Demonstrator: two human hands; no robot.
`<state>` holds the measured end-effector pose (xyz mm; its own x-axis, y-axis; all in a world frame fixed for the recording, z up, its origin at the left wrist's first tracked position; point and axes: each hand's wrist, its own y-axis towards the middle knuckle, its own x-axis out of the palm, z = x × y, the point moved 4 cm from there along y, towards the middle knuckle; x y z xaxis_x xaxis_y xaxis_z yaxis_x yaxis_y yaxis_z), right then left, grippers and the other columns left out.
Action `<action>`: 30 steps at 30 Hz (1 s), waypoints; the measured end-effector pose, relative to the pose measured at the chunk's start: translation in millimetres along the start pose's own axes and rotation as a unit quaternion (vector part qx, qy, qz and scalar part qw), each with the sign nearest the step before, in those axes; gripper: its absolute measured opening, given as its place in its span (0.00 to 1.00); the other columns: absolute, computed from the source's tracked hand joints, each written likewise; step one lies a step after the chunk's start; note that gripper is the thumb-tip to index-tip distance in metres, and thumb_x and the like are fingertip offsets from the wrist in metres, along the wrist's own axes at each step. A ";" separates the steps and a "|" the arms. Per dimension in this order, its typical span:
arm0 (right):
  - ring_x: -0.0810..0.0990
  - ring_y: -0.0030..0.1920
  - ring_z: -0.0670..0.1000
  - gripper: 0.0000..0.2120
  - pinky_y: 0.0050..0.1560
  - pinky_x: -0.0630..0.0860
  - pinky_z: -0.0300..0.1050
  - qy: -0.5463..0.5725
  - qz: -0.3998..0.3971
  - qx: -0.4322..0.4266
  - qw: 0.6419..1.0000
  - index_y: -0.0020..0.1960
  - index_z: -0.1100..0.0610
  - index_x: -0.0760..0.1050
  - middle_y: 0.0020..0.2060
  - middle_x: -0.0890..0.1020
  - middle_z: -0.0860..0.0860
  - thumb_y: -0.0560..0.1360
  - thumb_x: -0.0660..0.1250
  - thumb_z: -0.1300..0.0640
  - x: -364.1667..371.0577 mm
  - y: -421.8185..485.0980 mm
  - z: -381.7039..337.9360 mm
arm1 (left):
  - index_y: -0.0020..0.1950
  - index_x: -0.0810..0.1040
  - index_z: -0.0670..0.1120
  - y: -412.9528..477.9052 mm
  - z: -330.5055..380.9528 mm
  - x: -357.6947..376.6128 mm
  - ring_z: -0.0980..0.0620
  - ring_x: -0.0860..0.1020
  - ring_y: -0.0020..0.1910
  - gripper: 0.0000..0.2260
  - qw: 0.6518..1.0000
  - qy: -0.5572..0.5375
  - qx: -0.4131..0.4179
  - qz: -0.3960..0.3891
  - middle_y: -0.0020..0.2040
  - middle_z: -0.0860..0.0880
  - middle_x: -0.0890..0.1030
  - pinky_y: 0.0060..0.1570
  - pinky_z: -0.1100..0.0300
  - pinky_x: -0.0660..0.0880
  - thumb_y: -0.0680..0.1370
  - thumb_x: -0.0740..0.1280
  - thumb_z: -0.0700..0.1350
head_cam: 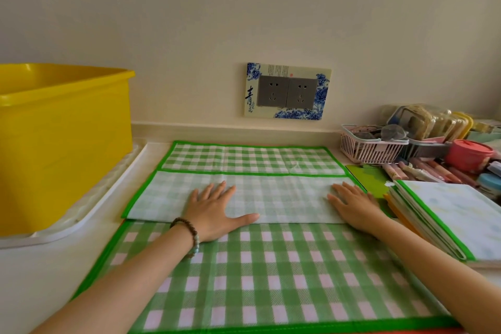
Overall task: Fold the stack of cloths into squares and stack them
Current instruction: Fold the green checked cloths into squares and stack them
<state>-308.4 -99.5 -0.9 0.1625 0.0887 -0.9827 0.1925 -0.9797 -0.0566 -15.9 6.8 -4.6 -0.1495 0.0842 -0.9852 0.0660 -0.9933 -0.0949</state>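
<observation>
A person's left hand (217, 211) and right hand (355, 209) press flat, fingers spread, on the folded flap of a green gingham cloth (284, 198); sweeping them apart should sharpen the crease under the palms.

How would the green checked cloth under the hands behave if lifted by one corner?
Probably floppy: the green checked cloth with the bright green hem lies flat with a fold pressed by the left hand and right hand. Likely light, since it looks thin. It might slide on the pale counter.
</observation>
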 end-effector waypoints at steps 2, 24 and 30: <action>0.48 0.77 0.52 0.28 0.75 0.44 0.53 0.003 0.015 -0.045 0.999 0.76 0.48 0.51 0.77 0.51 0.49 0.80 0.47 0.39 -0.7 -5.6 -25.2 | 0.77 0.42 0.55 0.1 0.5 -0.4 0.50 0.41 0.76 0.48 1.000 0.002 0.002 0.002 0.78 0.52 0.40 0.74 0.45 0.40 0.63 0.44 0.79; 0.44 0.76 0.44 0.26 0.75 0.41 0.49 0.009 -0.027 -0.231 0.972 0.76 0.40 0.46 0.76 0.49 0.41 0.79 0.43 0.38 29.2 -37.0 -121.4 | 0.75 0.46 0.64 -14.0 -50.4 -4.1 0.53 0.42 0.76 0.42 1.000 -0.011 0.008 0.000 0.77 0.58 0.44 0.72 0.42 0.39 0.63 0.40 0.79; 0.44 0.76 0.44 0.26 0.75 0.41 0.49 0.007 -0.032 -0.234 0.972 0.76 0.40 0.45 0.76 0.48 0.41 0.79 0.43 0.38 29.9 -36.9 -121.8 | 0.75 0.47 0.63 -31.7 -86.6 -7.4 0.53 0.42 0.76 0.52 0.999 -0.036 -0.014 0.014 0.77 0.58 0.45 0.74 0.46 0.40 0.53 0.34 0.82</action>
<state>-192.8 -38.8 -6.7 0.1485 0.1520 -0.9772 0.6209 -0.7834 -0.0275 68.5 44.4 -6.7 -0.2184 0.0497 -0.9746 0.0980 -0.9925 -0.0726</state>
